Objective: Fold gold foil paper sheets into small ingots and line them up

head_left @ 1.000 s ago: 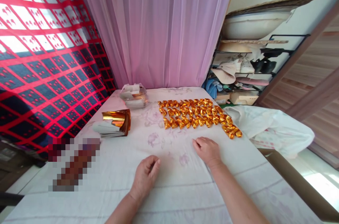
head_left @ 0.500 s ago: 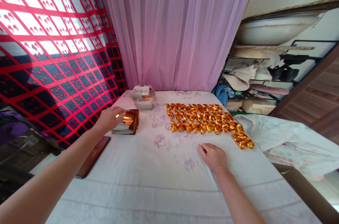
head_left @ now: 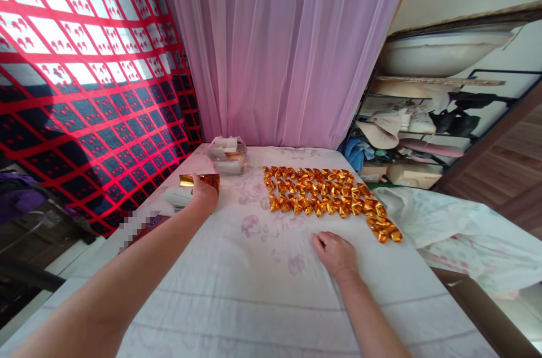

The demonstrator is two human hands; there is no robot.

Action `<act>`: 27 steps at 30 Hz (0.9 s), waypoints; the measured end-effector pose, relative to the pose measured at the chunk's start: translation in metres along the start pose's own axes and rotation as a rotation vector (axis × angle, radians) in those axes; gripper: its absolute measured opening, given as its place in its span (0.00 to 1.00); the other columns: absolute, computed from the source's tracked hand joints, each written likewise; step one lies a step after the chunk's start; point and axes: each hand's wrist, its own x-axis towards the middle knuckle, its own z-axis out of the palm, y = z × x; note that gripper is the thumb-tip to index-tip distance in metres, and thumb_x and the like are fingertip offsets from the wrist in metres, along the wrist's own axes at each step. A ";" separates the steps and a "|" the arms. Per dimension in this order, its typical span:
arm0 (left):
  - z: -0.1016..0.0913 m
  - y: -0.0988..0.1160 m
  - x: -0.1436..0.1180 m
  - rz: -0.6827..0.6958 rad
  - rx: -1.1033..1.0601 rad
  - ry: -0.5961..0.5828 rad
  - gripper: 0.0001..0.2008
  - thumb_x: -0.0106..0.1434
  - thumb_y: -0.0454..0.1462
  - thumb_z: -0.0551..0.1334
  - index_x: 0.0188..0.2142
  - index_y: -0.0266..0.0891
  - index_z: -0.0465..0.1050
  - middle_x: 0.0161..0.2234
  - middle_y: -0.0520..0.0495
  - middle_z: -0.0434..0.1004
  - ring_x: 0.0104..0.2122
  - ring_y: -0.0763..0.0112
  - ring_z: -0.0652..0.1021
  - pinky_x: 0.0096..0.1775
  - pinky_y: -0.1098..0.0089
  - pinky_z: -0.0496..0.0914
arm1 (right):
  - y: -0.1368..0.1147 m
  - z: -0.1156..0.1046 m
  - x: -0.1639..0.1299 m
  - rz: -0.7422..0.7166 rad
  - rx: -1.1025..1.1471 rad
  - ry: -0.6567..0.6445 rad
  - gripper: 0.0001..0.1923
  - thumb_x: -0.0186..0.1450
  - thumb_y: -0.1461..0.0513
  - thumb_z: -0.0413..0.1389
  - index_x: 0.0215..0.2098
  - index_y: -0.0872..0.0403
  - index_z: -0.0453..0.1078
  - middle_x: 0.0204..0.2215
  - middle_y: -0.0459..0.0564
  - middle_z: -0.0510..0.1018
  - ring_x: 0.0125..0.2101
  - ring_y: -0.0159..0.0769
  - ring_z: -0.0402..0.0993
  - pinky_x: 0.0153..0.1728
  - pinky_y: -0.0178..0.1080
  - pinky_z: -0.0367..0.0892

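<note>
My left hand (head_left: 205, 195) is on a stack of gold foil paper (head_left: 186, 179) at the left of the table, its fingers closed on the foil at the stack's right side. Pale edges of the sheets show below; part of the stack and the fingertips are hidden behind the hand. My right hand (head_left: 336, 253) rests on the tablecloth with its fingers curled in, and nothing shows in it. Beyond it lie rows of folded gold foil pieces (head_left: 315, 191), the lower right ones reaching toward the table's right edge.
A clear plastic bag (head_left: 227, 156) holding paper packs lies at the table's back left. A phone (head_left: 146, 225) is partly behind my left forearm. White floral cloth (head_left: 258, 296) covers the table. A purple curtain (head_left: 279, 47) hangs behind; a shoe rack (head_left: 419, 121) stands at the right.
My left hand has moved right across the stack, from its left side to its right side, and the top foil has shifted. My right hand stays curled on the tablecloth.
</note>
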 end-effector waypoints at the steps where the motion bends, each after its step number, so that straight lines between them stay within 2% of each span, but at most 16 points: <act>1: 0.002 0.003 0.000 -0.031 0.034 -0.014 0.17 0.68 0.42 0.61 0.54 0.38 0.69 0.53 0.42 0.72 0.47 0.60 0.76 0.47 0.55 0.74 | 0.000 0.000 0.000 -0.003 0.005 0.000 0.20 0.67 0.58 0.49 0.19 0.52 0.71 0.22 0.47 0.79 0.22 0.31 0.68 0.26 0.36 0.48; 5: 0.005 0.008 -0.007 -0.118 0.164 -0.079 0.17 0.68 0.42 0.61 0.54 0.39 0.69 0.53 0.42 0.72 0.47 0.61 0.76 0.46 0.55 0.74 | 0.001 0.000 0.000 -0.011 0.022 -0.001 0.20 0.67 0.58 0.50 0.19 0.52 0.71 0.22 0.47 0.79 0.23 0.31 0.69 0.26 0.36 0.48; 12: 0.000 0.008 -0.029 -0.144 0.241 -0.127 0.18 0.68 0.42 0.61 0.54 0.38 0.68 0.52 0.41 0.72 0.47 0.61 0.76 0.47 0.55 0.74 | 0.001 0.001 0.000 -0.015 0.043 0.000 0.20 0.67 0.58 0.49 0.19 0.52 0.70 0.22 0.47 0.79 0.23 0.31 0.69 0.26 0.36 0.48; 17: -0.007 0.006 -0.040 -0.168 0.230 -0.117 0.18 0.68 0.42 0.61 0.54 0.38 0.68 0.52 0.42 0.72 0.47 0.60 0.76 0.46 0.55 0.74 | 0.001 0.000 0.000 -0.018 0.052 0.000 0.20 0.67 0.58 0.49 0.19 0.52 0.70 0.22 0.47 0.79 0.23 0.31 0.69 0.26 0.36 0.49; 27: -0.019 0.002 -0.042 -0.182 0.201 -0.064 0.18 0.68 0.42 0.61 0.54 0.38 0.68 0.52 0.42 0.72 0.47 0.61 0.76 0.46 0.55 0.74 | 0.001 -0.002 0.000 -0.009 0.064 -0.008 0.20 0.67 0.58 0.49 0.19 0.52 0.69 0.22 0.47 0.79 0.22 0.31 0.69 0.26 0.36 0.48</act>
